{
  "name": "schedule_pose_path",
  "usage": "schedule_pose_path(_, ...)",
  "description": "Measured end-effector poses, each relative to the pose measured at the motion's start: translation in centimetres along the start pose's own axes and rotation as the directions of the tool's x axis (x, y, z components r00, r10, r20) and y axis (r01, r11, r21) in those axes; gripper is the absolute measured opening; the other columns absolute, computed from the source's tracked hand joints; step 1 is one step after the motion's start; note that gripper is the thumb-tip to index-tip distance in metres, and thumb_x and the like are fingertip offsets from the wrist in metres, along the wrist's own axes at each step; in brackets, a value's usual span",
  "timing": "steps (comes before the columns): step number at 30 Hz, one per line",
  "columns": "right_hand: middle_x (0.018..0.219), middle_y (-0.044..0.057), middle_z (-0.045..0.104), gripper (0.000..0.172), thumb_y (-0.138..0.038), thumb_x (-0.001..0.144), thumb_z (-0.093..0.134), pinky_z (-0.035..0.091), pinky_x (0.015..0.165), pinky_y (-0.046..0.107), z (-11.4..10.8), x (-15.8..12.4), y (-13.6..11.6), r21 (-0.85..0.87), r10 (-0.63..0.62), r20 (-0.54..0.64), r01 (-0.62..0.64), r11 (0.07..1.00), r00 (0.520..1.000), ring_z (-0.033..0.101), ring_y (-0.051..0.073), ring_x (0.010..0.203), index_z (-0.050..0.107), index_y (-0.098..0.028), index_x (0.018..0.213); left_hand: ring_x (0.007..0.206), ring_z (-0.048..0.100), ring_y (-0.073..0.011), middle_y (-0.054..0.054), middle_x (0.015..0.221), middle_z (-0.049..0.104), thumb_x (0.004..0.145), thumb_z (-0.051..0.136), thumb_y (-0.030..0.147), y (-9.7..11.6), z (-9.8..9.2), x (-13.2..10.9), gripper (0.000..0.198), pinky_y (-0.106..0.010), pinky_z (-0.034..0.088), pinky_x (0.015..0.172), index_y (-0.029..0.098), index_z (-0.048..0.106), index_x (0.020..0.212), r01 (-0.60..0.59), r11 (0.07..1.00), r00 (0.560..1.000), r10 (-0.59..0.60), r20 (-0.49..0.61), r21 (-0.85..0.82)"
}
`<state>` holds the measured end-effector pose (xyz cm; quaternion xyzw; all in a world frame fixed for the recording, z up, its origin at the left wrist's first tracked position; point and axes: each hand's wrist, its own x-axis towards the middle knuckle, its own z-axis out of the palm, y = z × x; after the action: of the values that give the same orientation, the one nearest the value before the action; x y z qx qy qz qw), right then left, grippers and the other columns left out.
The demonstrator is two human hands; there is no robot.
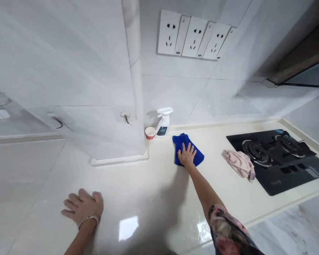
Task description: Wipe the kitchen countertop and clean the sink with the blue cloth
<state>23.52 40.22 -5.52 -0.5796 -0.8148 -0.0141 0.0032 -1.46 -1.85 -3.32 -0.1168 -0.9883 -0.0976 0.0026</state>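
Note:
A folded blue cloth [190, 150] lies on the cream countertop [127, 191] in front of the tiled wall. My right hand [186, 155] rests on top of it, fingers spread and pressing down, not wrapped around it. My left hand [86, 207], with a bangle at the wrist, is at the lower left, its fingers spread over the light surface and holding nothing. Behind the cloth stands a white spray bottle [163, 123] with a dark label, and beside that a red and white paper cup [150, 133].
A black gas stove [279, 159] is set into the counter at right, with a pink cloth [240, 164] against its left edge. A wall corner [122, 159] juts out between my hands. Wall sockets [194, 37] sit above, and hooks [125, 116] are on the left wall.

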Motion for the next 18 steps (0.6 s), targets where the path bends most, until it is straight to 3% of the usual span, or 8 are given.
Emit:
schedule_pose_path(3, 0.172, 0.021, 0.024, 0.067, -0.047, 0.105, 0.034, 0.020, 0.119, 0.072, 0.5, 3.4, -0.4, 0.027, 0.049, -0.015, -0.049, 0.998, 0.999, 0.025, 0.047, 0.155, 0.031, -0.022, 0.166, 0.138, 0.034, -0.0475, -0.031, 0.136, 0.047, 0.093, 0.024, 0.048, -0.3, 0.3, 0.2, 0.068, -0.069, 0.027, 0.114, 0.001, 0.056, 0.131, 0.001, 0.999, 0.998, 0.001, -0.070, 0.038)
schedule_pose_path(10, 0.169, 0.025, 0.026, 0.068, -0.045, 0.103, 0.034, 0.015, 0.112, 0.083, 0.8, 9.0, -2.5, 0.086, 0.196, -0.009, -0.195, 0.977, 0.980, 0.025, 0.053, 0.152, 0.032, -0.018, 0.166, 0.136, 0.036, -0.0471, -0.029, 0.134, 0.048, 0.094, 0.019, 0.052, -0.5, 0.6, 0.6, 0.069, -0.068, 0.032, 0.109, 0.006, 0.057, 0.128, 0.004, 0.995, 0.998, 0.003, -0.064, 0.096)
schedule_pose_path(14, 0.171, 0.023, 0.025, 0.067, -0.046, 0.104, 0.033, 0.016, 0.115, 0.079, 0.1, 8.0, -3.1, 0.086, 0.133, -0.001, -0.132, 0.987, 0.991, 0.024, 0.052, 0.153, 0.030, -0.021, 0.167, 0.139, 0.034, -0.0484, -0.031, 0.137, 0.047, 0.092, 0.025, 0.047, -0.6, 0.7, 0.7, 0.065, -0.069, 0.029, 0.111, 0.005, 0.057, 0.130, 0.009, 0.994, 0.997, 0.000, -0.079, 0.104)
schedule_pose_path(18, 0.172, 0.019, 0.025, 0.067, -0.048, 0.105, 0.036, 0.014, 0.121, 0.071, -1.1, 3.8, -3.2, 0.077, -0.028, 0.025, 0.026, 0.997, 0.999, 0.023, 0.048, 0.156, 0.029, -0.024, 0.167, 0.140, 0.034, -0.0512, -0.033, 0.138, 0.049, 0.081, 0.042, 0.047, -0.9, 1.1, 1.1, 0.066, -0.073, 0.026, 0.113, 0.005, 0.058, 0.130, 0.033, 0.994, 0.998, -0.027, -0.059, 0.100)
